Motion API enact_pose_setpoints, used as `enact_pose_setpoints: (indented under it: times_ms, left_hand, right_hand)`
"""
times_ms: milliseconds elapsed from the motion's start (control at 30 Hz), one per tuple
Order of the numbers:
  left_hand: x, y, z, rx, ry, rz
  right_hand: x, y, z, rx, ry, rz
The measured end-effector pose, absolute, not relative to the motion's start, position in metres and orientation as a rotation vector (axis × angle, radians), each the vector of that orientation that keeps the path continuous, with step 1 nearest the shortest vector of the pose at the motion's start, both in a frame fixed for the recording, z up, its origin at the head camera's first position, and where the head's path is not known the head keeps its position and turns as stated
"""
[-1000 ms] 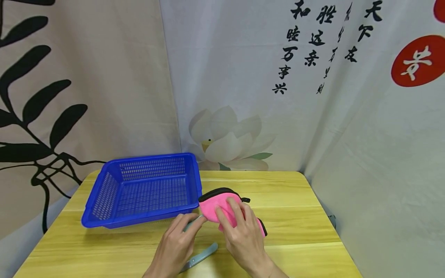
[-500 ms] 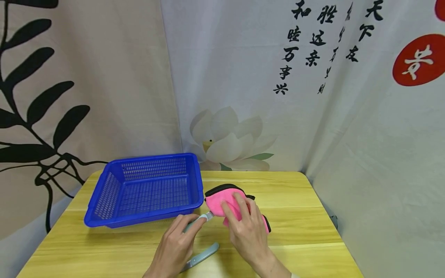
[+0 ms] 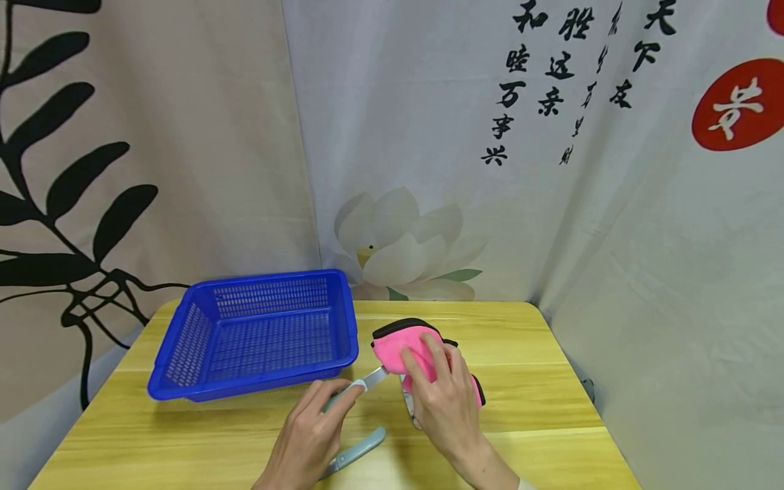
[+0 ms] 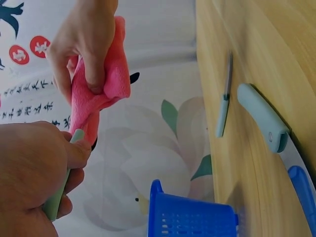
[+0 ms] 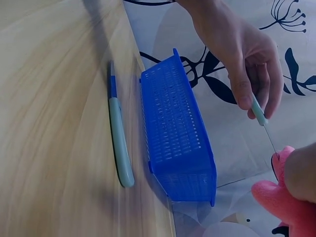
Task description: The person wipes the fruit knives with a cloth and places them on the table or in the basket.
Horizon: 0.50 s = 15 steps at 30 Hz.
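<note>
While the left hand (image 3: 312,435) pinches a green-handled knife (image 3: 358,386), its blade tip meets the pink cloth (image 3: 398,347) gripped by the right hand (image 3: 444,401), just right of the blue basket (image 3: 254,333).

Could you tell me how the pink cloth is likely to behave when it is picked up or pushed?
The pink cloth probably flops: in the left wrist view it bunches and folds in the right hand. It looks plush and thin, so likely light. Its fuzzy surface should grip rather than slip, and pushed along the table it would likely crumple, not slide.

Pink cloth (image 3: 409,348) – bunched round knife blade (image 3: 375,376)
</note>
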<state>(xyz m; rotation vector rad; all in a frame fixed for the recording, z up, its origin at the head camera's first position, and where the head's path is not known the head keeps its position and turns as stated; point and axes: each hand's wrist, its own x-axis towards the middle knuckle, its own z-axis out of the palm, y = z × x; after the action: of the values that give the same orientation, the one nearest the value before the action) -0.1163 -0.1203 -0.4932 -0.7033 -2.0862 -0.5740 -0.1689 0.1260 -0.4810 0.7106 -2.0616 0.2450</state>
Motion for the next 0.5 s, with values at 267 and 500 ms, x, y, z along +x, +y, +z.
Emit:
enact_pose_setpoints:
  times_ms: [267, 500]
  left_hand:
    - [-0.118, -0.122, -0.5, -0.719, -2.047, -0.617]
    - [-0.118, -0.125, -0.508, -0.713, -2.061, -0.658]
  right_hand:
    - [-0.17, 0.13, -0.478, 0.693, -2.078, 0.264]
    - [-0.172, 0.134, -0.475, 0.682, -2.076, 0.291]
